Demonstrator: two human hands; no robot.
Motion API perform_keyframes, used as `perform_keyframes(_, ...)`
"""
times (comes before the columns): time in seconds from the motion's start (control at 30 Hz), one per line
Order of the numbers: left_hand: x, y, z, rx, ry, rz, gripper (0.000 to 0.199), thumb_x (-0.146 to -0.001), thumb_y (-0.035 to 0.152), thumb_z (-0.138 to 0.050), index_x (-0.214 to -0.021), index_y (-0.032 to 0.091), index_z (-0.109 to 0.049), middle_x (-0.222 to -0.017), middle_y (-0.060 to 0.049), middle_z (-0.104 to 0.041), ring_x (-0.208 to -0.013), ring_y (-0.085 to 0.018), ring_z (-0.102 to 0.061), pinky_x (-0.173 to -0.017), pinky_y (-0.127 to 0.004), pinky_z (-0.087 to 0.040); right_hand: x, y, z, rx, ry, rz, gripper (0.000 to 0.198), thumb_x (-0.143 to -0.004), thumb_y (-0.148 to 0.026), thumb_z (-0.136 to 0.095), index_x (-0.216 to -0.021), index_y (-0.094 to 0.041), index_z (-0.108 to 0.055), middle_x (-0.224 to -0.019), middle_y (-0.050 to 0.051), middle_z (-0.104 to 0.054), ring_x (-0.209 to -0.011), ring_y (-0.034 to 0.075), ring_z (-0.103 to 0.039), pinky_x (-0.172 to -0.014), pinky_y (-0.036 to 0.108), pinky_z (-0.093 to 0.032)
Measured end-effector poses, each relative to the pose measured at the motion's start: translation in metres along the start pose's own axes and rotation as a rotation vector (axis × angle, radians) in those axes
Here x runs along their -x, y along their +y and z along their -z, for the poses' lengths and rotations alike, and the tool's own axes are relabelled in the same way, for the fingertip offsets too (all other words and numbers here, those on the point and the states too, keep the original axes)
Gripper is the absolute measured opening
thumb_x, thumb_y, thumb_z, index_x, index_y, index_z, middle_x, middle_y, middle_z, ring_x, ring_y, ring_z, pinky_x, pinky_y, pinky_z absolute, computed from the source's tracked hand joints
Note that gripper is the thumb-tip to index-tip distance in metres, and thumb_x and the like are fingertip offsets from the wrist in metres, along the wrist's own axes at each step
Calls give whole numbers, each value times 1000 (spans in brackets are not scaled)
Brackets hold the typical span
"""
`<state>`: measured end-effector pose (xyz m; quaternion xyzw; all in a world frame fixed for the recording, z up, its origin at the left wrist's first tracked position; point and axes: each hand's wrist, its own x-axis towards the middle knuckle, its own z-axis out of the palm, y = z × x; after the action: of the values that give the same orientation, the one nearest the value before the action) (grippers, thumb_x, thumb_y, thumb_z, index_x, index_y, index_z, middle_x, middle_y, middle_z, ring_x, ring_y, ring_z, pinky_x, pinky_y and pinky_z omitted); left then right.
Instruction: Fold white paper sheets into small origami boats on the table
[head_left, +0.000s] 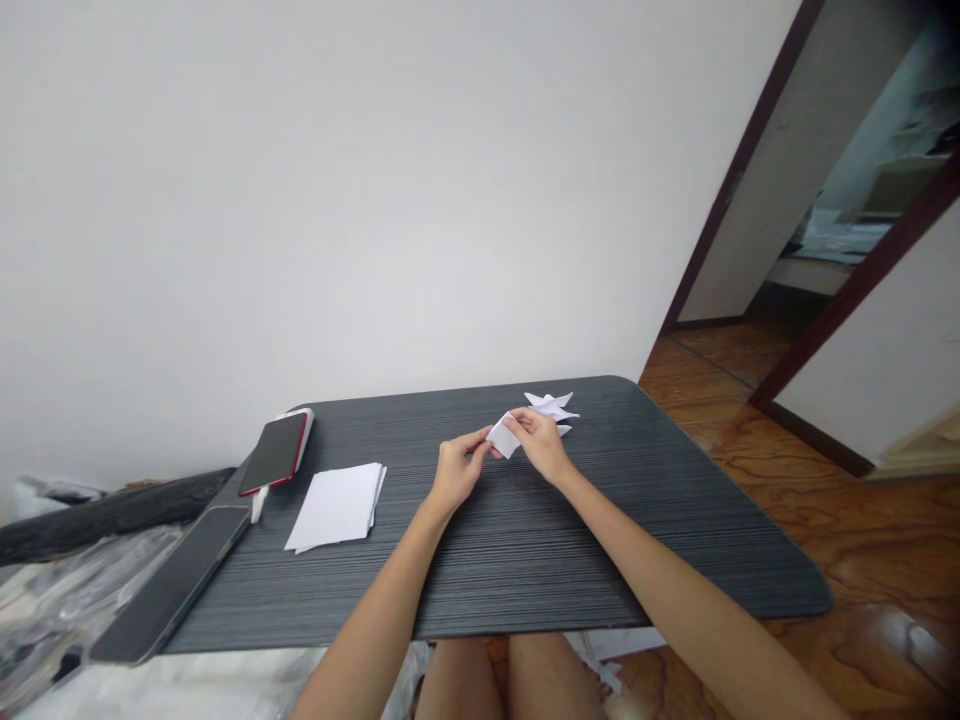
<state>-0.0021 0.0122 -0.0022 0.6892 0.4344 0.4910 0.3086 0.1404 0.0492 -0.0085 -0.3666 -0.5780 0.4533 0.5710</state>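
Between my two hands is a small folded piece of white paper (503,439), raised a little over the dark table (525,560). My left hand (460,466) pinches its left edge between thumb and fingers. On the opposite side, my right hand (541,442) grips the upper right part, thumb on top. Just behind my right hand lie several pointed folded paper shapes (553,406), partly covered by that hand. To the left rests a stack of white paper sheets (335,505), its edges slightly uneven.
A dark-screened device with a red edge (276,452) lies at the table's back left. Nearer, a long dark phone-like slab (176,580) overhangs the left edge. Plastic-wrapped items (82,580) are heaped beyond it. A white wall (450,200) stands behind the table, with a doorway at right.
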Motion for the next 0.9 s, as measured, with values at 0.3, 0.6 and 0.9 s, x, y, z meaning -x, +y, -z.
perform_keyframes(0.3, 0, 0, -1, 82, -28, 93, 29, -75, 30, -52, -96, 15, -64, -67, -5, -68, -69, -21, -63, -60, -28, -48, 0, 1, 0, 20, -5, 12, 25, -67, -40, -57, -65, -16, -55, -61, 1, -58, -58, 14, -54, -59, 28, -43)
perform_keyframes(0.6, -3, -1, 1, 212, -31, 243, 26, -68, 29, -59, -83, 8, -64, -64, -9, -68, -61, -20, -64, -45, -22, -43, -1, 7, 1, 56, -42, 14, 21, -70, -36, -55, -68, -16, -58, -63, 2, -60, -58, 14, -54, -56, 26, -43)
perform_keyframes(0.9, -5, -4, 7, 254, -19, 332, 15, -63, 23, -61, -67, 9, -62, -55, -8, -66, -48, -16, -61, -39, -20, -39, 0, 9, 0, 103, -71, 12, 22, -71, -36, -54, -68, -16, -61, -63, 3, -62, -58, 15, -55, -55, 27, -43)
